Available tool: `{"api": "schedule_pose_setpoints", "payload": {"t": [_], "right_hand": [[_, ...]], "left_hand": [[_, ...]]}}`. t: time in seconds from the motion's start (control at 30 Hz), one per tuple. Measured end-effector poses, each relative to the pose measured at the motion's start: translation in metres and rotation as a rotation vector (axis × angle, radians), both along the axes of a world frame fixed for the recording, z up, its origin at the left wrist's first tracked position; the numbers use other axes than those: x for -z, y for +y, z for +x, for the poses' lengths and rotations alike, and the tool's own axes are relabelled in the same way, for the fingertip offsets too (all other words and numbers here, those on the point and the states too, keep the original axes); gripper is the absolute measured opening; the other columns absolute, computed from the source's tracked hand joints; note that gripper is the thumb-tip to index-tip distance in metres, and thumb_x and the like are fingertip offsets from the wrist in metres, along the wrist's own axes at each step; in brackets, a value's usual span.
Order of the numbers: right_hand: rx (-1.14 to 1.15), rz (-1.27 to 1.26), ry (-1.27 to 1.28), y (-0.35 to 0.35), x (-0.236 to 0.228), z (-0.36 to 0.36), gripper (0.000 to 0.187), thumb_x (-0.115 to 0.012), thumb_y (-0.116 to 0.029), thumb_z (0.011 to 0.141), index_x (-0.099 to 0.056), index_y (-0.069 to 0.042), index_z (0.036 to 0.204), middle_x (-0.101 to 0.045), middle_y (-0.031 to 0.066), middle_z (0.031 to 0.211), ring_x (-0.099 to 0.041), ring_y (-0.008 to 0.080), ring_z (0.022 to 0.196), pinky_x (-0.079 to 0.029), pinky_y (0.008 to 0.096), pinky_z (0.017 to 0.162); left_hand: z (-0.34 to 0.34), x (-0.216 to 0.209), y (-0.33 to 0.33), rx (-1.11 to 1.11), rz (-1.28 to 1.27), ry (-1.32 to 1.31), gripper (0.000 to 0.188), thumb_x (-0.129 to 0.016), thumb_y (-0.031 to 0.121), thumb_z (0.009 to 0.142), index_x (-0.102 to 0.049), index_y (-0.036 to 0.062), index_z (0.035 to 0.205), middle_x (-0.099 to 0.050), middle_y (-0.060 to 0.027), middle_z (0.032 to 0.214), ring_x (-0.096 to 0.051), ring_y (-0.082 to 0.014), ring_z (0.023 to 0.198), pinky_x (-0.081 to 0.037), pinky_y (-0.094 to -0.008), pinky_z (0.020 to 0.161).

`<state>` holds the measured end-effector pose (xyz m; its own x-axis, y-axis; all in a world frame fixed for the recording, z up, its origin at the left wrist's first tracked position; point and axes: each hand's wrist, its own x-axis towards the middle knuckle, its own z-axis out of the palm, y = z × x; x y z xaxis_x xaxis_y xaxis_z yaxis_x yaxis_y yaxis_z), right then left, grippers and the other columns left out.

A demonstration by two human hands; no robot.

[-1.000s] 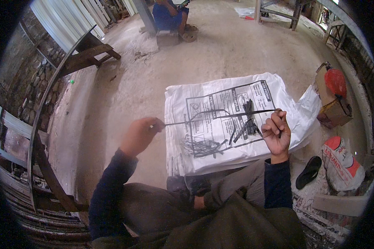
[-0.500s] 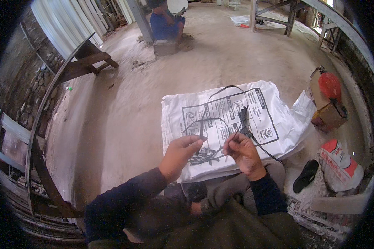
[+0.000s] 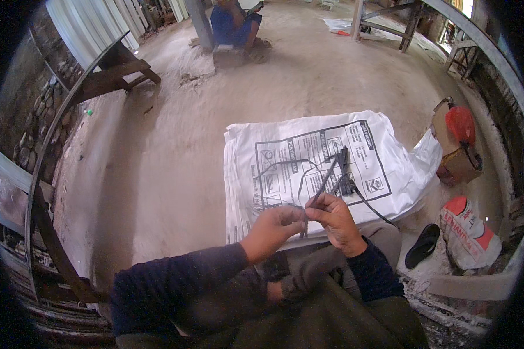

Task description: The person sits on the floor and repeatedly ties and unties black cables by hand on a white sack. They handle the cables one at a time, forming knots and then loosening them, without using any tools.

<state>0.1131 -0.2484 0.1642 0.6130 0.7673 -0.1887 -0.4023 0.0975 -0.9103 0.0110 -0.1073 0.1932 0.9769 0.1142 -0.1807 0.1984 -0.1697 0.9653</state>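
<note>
Both my hands meet over the near edge of a white printed sack that lies flat before me. My left hand pinches a thin black strip. Beside it, fingertips nearly touching, my right hand is closed on the same strand or one next to it; I cannot tell which. From there the strip rises toward a bundle of black strips lying on the sack. Thin dark strands lie loosely on the sack, partly behind my left hand.
To the right lie a black sandal, a red and white sack and a cardboard box with a red bag on it. A wooden bench stands left. Another person sits at the back by a post.
My hands, apart before, have come together; the left moved right and the strip now runs between them. The loop of strip that stood up at the sack's far edge has dropped.
</note>
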Motion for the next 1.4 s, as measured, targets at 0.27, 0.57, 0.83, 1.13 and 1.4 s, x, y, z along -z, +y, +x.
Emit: {"api": "schedule_pose_setpoints", "payload": {"t": [0.27, 0.57, 0.83, 1.13, 1.4], "right_hand": [[0.066, -0.016, -0.159, 0.004, 0.01, -0.002, 0.011, -0.062, -0.003, 0.074, -0.058, -0.001, 0.085, -0.061, 0.0039, 0.081, -0.056, 0.0105, 0.075, -0.044, 0.024, 0.072], [0.068, 0.024, -0.119, 0.005, -0.004, -0.002, 0.019, -0.065, -0.001, 0.071, -0.053, -0.005, 0.084, -0.054, 0.001, 0.079, -0.051, 0.0086, 0.076, -0.042, 0.0221, 0.071], [0.126, 0.063, -0.834, 0.001, 0.004, 0.002, 0.017, -0.065, 0.0, 0.07, -0.057, -0.005, 0.085, -0.054, 0.0033, 0.082, -0.052, 0.0124, 0.075, -0.041, 0.0227, 0.069], [0.089, 0.06, -1.19, -0.001, 0.002, -0.004, 0.016, -0.069, -0.001, 0.066, -0.065, -0.008, 0.08, -0.054, 0.0046, 0.079, -0.054, 0.0168, 0.075, -0.043, 0.0275, 0.065], [-0.068, 0.069, -0.842, 0.0, 0.002, -0.006, 0.011, -0.067, -0.003, 0.069, -0.063, -0.005, 0.079, -0.054, 0.0037, 0.079, -0.052, 0.0154, 0.078, -0.041, 0.0265, 0.072]], "left_hand": [[0.003, 0.007, 0.002, -0.026, -0.044, -0.025, 0.022, -0.056, 0.015, 0.081, -0.059, -0.0024, 0.094, -0.061, -0.0054, 0.08, -0.054, -0.0096, 0.076, -0.043, -0.0253, 0.07], [0.007, 0.005, 0.005, -0.034, -0.066, 0.086, 0.024, -0.059, 0.02, 0.081, -0.061, -0.0026, 0.087, -0.059, -0.0036, 0.076, -0.05, -0.0079, 0.07, -0.041, -0.0242, 0.065], [0.009, 0.004, 0.01, -0.062, -0.237, 0.097, 0.021, -0.058, 0.019, 0.08, -0.062, -0.0009, 0.087, -0.059, -0.0022, 0.077, -0.05, -0.0082, 0.072, -0.04, -0.0225, 0.066], [0.008, -0.007, 0.012, -0.119, -0.451, 0.183, 0.023, -0.056, 0.021, 0.083, -0.058, 0.0008, 0.093, -0.055, 0.0, 0.081, -0.048, -0.0074, 0.07, -0.039, -0.0212, 0.067], [0.011, -0.013, 0.018, -0.181, -0.481, 0.16, 0.014, -0.056, 0.017, 0.082, -0.051, 0.0041, 0.082, -0.054, -0.0016, 0.077, -0.048, -0.0079, 0.069, -0.041, -0.0222, 0.068]]}}
